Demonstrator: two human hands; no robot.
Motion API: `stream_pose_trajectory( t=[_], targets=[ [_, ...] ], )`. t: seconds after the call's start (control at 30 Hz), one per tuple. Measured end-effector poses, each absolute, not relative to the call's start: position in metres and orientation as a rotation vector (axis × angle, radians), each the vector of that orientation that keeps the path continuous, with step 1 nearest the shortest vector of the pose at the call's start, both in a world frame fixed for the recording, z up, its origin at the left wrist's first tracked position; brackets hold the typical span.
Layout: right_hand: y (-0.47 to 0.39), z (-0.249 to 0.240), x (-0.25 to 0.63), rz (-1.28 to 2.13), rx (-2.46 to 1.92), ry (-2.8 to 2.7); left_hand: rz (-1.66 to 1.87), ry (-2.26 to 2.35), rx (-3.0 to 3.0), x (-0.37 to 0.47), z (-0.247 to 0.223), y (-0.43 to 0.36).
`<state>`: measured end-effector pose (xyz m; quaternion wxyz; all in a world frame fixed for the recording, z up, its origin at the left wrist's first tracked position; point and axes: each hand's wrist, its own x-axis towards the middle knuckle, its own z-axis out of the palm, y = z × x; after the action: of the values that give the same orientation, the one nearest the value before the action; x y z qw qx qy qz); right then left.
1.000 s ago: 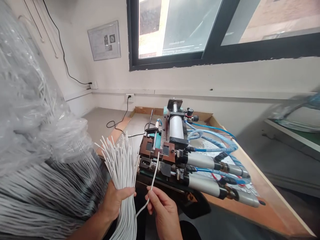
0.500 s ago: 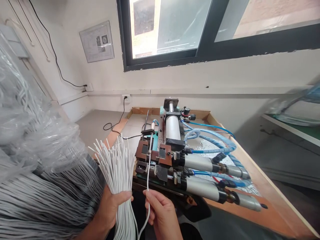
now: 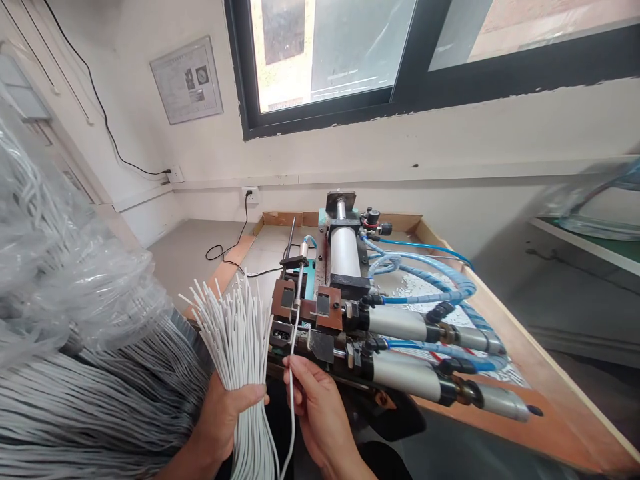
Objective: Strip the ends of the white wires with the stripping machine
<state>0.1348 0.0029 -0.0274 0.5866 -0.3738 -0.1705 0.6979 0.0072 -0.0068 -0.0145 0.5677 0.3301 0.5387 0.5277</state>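
My left hand (image 3: pixel 225 413) is wrapped round a thick bundle of white cables (image 3: pixel 240 347), whose cut ends fan out above the fist. To its right, my right hand (image 3: pixel 317 400) pinches a single white cable (image 3: pixel 293 393) between thumb and fingers. That cable runs up into the gap between the brown jaw blocks (image 3: pixel 329 308) of a pneumatic machine (image 3: pixel 345 253). Its upper end lies at the jaws beneath a thin metal rod (image 3: pixel 301 277). The cable's lower part curves down beside the bundle.
On the left hangs a large mass of grey cables (image 3: pixel 100 400) under clear plastic (image 3: pixel 75 267). Silver cylinders (image 3: pixel 405 377) and blue hoses (image 3: pixel 460 283) extend right of the jaws. A wooden tray edge (image 3: pixel 560 380) borders the machine, with white scraps inside. A shelf (image 3: pixel 590 243) stands at right.
My right hand has moved slightly up and left towards the jaws with the single cable. My left hand still holds the bundle. The camera view has shifted a little.
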Motion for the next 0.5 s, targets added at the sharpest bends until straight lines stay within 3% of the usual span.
stream_pose_trajectory(
  t=[0.5],
  targets=[
    [0.0067,-0.0304,0.1330,1.665,-0.754,-0.239,1.246,1.219,0.733,0.0067,-0.0166,-0.0056]
  ],
)
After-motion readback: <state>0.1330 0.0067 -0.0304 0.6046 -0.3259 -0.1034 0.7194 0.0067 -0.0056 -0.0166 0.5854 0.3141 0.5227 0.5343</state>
